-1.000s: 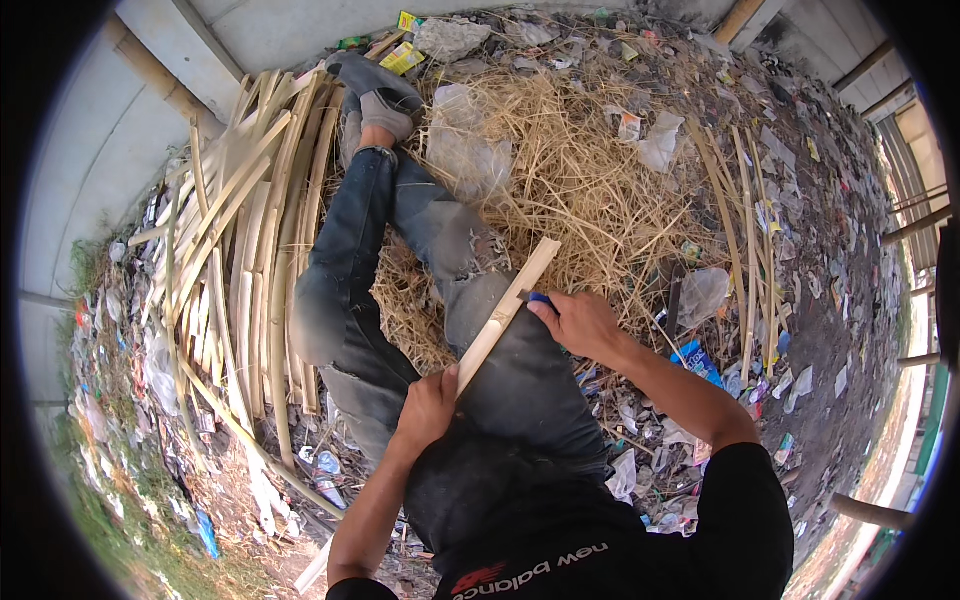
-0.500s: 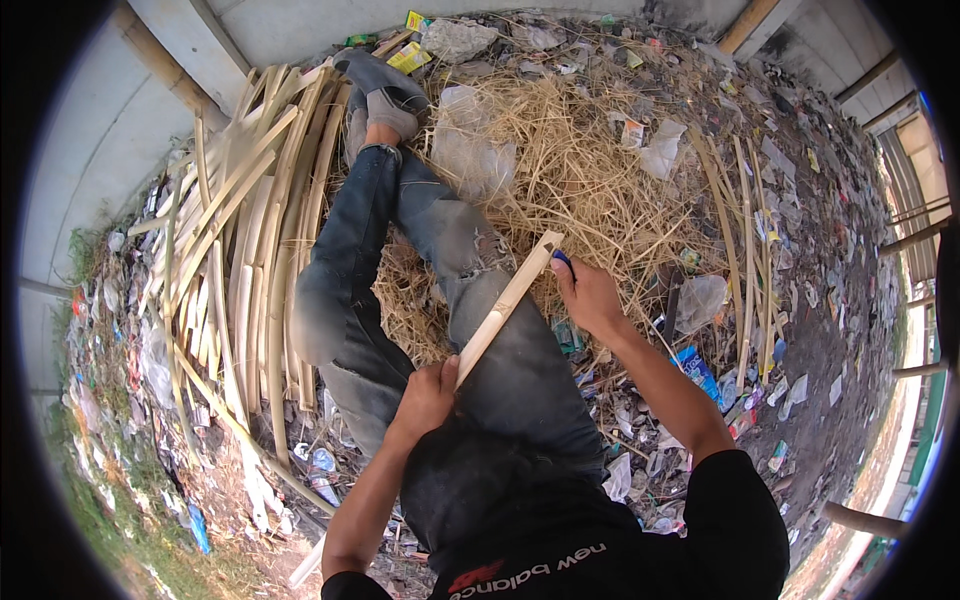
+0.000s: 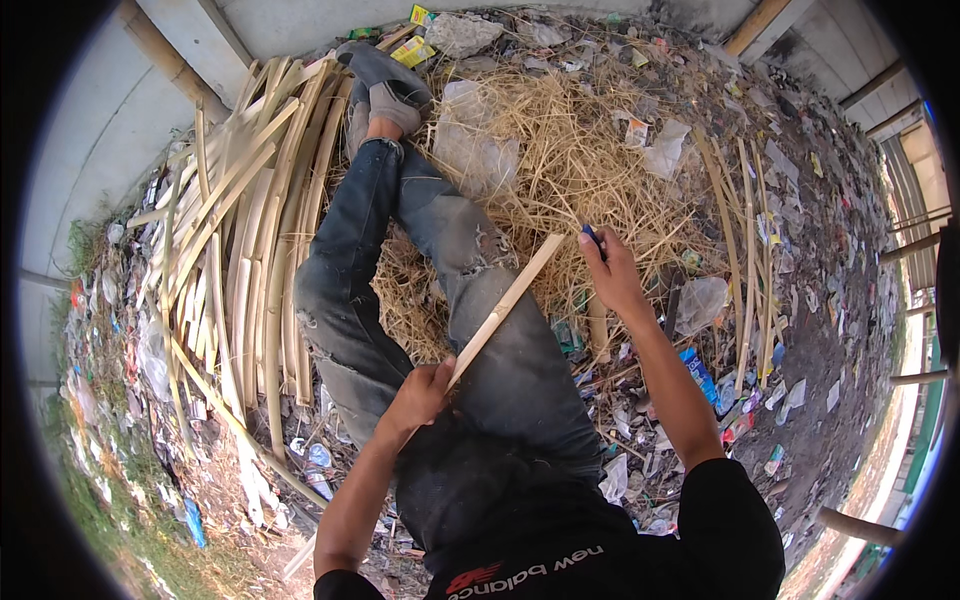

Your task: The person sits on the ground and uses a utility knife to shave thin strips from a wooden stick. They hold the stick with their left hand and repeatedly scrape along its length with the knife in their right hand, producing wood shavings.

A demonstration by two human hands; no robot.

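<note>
A pale, flat bamboo strip [image 3: 507, 308] lies slantwise over my thigh, its far end pointing up and to the right. Near my lap, my left hand [image 3: 420, 396] is closed around its lower end. My right hand [image 3: 618, 278] grips a small tool with a blue handle [image 3: 591, 237], held just right of the strip's far end and apart from it. Fingers hide most of that tool, and I cannot make out its working edge. Thin straw-like shavings [image 3: 570, 150] lie heaped on the ground beyond the strip.
Left of my legs lies a large pile of bamboo strips [image 3: 255, 230]. A few more strips [image 3: 745, 250] rest on the ground at right. Litter surrounds me, including a blue packet [image 3: 698, 375] and a clear plastic sheet [image 3: 470, 140]. A grey wall [image 3: 330, 18] stands at the back.
My right hand has moved a little right and up with the blue-handled tool, off the strip's end. My left hand and the strip have shifted slightly down and left.
</note>
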